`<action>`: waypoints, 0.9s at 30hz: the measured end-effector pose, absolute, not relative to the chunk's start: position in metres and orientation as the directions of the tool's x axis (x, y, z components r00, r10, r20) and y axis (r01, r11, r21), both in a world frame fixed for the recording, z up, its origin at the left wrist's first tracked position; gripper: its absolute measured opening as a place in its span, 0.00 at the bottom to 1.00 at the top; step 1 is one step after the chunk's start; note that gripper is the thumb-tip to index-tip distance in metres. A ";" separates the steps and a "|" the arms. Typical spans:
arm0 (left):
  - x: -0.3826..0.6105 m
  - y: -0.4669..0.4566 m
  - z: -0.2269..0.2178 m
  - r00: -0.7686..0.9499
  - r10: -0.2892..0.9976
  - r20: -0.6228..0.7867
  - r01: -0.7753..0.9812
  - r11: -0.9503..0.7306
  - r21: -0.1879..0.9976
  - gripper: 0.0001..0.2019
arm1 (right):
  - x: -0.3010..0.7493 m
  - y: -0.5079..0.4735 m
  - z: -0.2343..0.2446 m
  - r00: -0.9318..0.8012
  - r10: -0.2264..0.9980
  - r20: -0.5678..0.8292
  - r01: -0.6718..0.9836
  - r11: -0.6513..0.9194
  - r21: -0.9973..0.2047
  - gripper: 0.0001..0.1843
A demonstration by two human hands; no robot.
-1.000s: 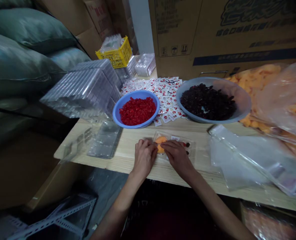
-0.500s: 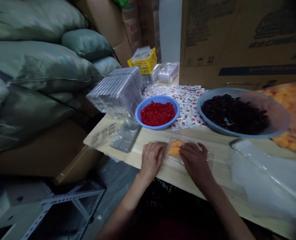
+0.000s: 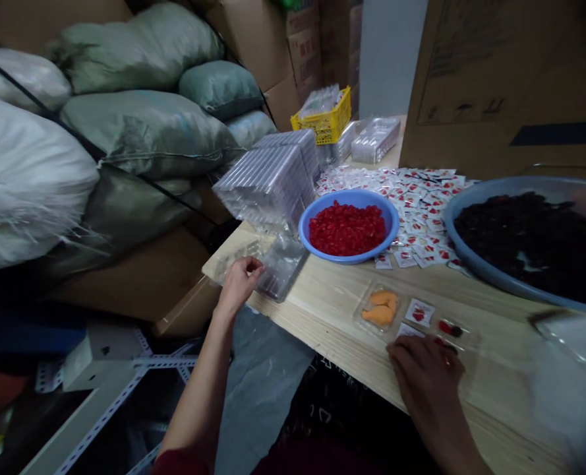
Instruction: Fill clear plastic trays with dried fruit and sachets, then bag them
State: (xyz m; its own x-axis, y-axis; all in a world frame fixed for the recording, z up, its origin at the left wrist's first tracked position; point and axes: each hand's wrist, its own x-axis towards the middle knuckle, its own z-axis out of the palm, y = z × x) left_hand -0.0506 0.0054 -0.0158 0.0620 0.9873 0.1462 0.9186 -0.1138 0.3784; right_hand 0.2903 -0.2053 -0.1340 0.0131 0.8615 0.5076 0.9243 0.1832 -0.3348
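My left hand [image 3: 242, 282] is at the left end of the table, thumb and forefinger pinched together. It is over a clear compartmented plastic piece [image 3: 231, 256], beside a stack of clear plastic lids [image 3: 277, 274]; whatever its fingertips hold is too unclear to make out. My right hand [image 3: 426, 369] bends over the near side of a clear plastic tray [image 3: 360, 305], fingers close together on its edge. In the tray lie orange drumstick-shaped pieces [image 3: 381, 307], a small printed packet [image 3: 420, 313] with another partly under my fingers, and red and dark pieces [image 3: 449, 328].
Behind the tray stands a blue bowl of red pieces [image 3: 300, 231], with many printed packets [image 3: 421, 198] spread beyond. A large basin [image 3: 453, 227] of dark pieces is at right. Stacked clear trays [image 3: 267, 175], a yellow basket [image 3: 325, 125] and filled sacks [image 3: 144, 128] stand left and behind.
My left hand has left the orange pieces and moved left to the plastic pieces. My right hand has drawn back toward the tray's near side, uncovering packets and small pieces. The view has turned left.
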 end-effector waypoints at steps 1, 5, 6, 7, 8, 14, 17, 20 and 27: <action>-0.059 0.006 -0.016 0.064 0.990 0.129 0.932 -0.105 0.347 0.11 | 0.293 -0.205 -0.135 -0.003 0.861 0.509 0.926 0.194 -0.323 0.14; -0.093 0.015 -0.024 -0.031 0.989 0.146 0.969 -0.006 0.246 0.12 | 0.298 -0.207 -0.137 0.005 0.848 0.530 0.923 0.200 -0.330 0.13; -0.100 0.020 -0.028 -0.055 0.989 0.140 0.971 0.020 0.239 0.11 | 0.298 -0.207 -0.139 0.014 0.844 0.536 0.921 0.198 -0.336 0.13; -0.105 0.025 -0.032 -0.073 0.989 0.127 0.970 0.040 0.241 0.09 | 0.299 -0.207 -0.140 0.017 0.843 0.538 0.920 0.197 -0.338 0.14; -0.109 0.031 -0.035 -0.084 0.990 0.111 0.967 0.054 0.250 0.07 | 0.299 -0.207 -0.142 0.006 0.841 0.541 0.920 0.207 -0.331 0.14; -0.092 0.047 -0.039 -0.037 0.994 0.099 0.929 -0.002 0.369 0.06 | 0.303 -0.207 -0.145 -0.049 0.833 0.551 0.923 0.249 -0.294 0.14; -0.059 0.034 -0.041 0.052 0.993 0.109 0.881 -0.098 0.464 0.11 | 0.303 -0.212 -0.141 -0.016 0.865 0.502 0.913 0.217 -0.345 0.16; -0.026 0.022 -0.052 0.182 0.983 0.005 0.813 -0.153 0.562 0.13 | 0.306 -0.218 -0.139 -0.021 0.872 0.488 0.901 0.229 -0.369 0.16; -0.012 0.028 -0.069 0.208 0.972 -0.107 0.760 -0.092 0.643 0.15 | 0.323 -0.233 -0.145 -0.093 0.858 0.505 0.920 0.268 -0.285 0.14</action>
State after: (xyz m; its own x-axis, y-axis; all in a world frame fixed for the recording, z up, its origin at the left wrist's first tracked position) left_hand -0.0123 0.0278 -0.0688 0.2079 0.9723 -0.1069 0.7601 -0.0918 0.6433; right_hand 0.3230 -0.2325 -0.1448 -0.0931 0.8580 0.5052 0.9203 0.2678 -0.2853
